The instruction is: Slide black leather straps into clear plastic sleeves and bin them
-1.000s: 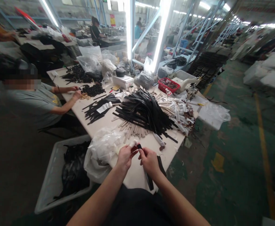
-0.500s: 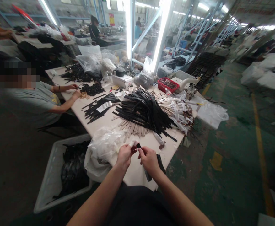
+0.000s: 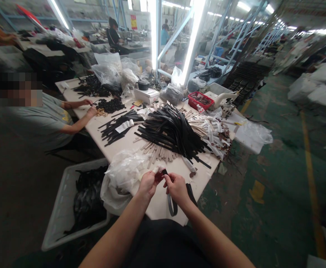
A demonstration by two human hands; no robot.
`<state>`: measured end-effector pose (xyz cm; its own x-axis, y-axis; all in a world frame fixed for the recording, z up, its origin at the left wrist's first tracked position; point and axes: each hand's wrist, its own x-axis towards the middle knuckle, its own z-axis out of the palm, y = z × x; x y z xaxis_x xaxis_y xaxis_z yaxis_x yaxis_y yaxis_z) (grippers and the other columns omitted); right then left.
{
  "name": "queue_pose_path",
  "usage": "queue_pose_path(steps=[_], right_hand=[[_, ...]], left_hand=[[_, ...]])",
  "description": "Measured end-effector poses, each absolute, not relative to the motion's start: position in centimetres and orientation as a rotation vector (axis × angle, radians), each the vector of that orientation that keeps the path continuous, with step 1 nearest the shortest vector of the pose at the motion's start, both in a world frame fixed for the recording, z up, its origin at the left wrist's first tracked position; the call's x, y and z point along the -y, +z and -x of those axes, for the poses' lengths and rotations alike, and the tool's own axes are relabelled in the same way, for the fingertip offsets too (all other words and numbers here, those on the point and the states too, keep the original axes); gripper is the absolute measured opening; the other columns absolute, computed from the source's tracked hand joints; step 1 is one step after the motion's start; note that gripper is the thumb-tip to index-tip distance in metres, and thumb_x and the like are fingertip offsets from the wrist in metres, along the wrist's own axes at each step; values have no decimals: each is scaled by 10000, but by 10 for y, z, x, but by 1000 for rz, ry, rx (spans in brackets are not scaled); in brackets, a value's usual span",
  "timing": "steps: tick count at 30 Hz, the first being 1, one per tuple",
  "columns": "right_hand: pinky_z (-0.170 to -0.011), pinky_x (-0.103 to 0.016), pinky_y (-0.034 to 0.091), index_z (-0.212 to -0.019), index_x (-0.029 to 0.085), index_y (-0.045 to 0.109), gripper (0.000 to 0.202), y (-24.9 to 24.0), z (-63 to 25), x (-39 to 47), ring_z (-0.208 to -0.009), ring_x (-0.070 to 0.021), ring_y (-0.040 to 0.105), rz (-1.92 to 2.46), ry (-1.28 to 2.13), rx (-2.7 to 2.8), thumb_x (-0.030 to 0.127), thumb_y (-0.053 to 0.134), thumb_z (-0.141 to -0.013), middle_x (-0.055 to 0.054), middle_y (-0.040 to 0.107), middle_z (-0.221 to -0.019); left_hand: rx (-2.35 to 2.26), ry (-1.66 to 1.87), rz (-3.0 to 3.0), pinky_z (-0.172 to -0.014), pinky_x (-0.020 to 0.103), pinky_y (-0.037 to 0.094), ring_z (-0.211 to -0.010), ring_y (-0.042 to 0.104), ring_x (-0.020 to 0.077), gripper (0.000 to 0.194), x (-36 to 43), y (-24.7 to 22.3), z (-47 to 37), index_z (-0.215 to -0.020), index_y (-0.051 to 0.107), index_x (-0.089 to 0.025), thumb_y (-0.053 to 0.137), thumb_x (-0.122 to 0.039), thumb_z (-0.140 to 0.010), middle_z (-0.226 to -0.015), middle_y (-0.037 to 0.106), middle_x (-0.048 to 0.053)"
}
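My two hands are close together over the near end of the table. My right hand [image 3: 176, 188] is closed on a black strap [image 3: 173, 209], whose dark end sticks up past the thumb. Below that hand the strap hangs in a loop, and a dark length also shows beside the wrist. My left hand [image 3: 148, 184] pinches a small whitish wrap [image 3: 160, 169] right beside the strap's end. The fingers partly hide how the wrap and strap meet. Just beyond lies a big pile of black straps [image 3: 174, 128] over pale ones [image 3: 161, 154].
Clear plastic bags [image 3: 126, 171] bulge at the table's left edge, above a white bin [image 3: 59, 206] of black pieces. A co-worker [image 3: 54, 115] handles small parts across the left side. A red basket [image 3: 200, 101] and a sewing machine [image 3: 227, 98] stand farther back.
The strap under my right hand has swung into a more open loop. Both hands keep nearly the same place and grip, and the view has shifted slightly.
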<state>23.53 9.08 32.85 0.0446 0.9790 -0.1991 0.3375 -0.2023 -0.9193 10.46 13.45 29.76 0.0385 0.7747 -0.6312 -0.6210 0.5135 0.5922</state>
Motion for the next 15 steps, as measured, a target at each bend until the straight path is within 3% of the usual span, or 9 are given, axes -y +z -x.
queue_pose_path(steps=[7,15], right_hand=[[-401,-210,419,-737,171,639,391,323,-234,-94,-379,-123,596,1615,1180,1356,468,507,-954,-20,691,-605],[-382,-210,398,-755,157,668,390,315,-237,-103,-371,-113,562,1571,1313,1311,481,537,-929,-45,716,-650]], left_hand=[[-1083,1123,-135,-683,273,574,-733,711,182,52,-135,296,-107,-811,698,-97,741,-120,-792,-827,758,117],[-1053,1064,-365,-682,269,555,-680,682,172,214,-127,299,-111,-820,760,-79,831,-246,-705,-788,753,117]])
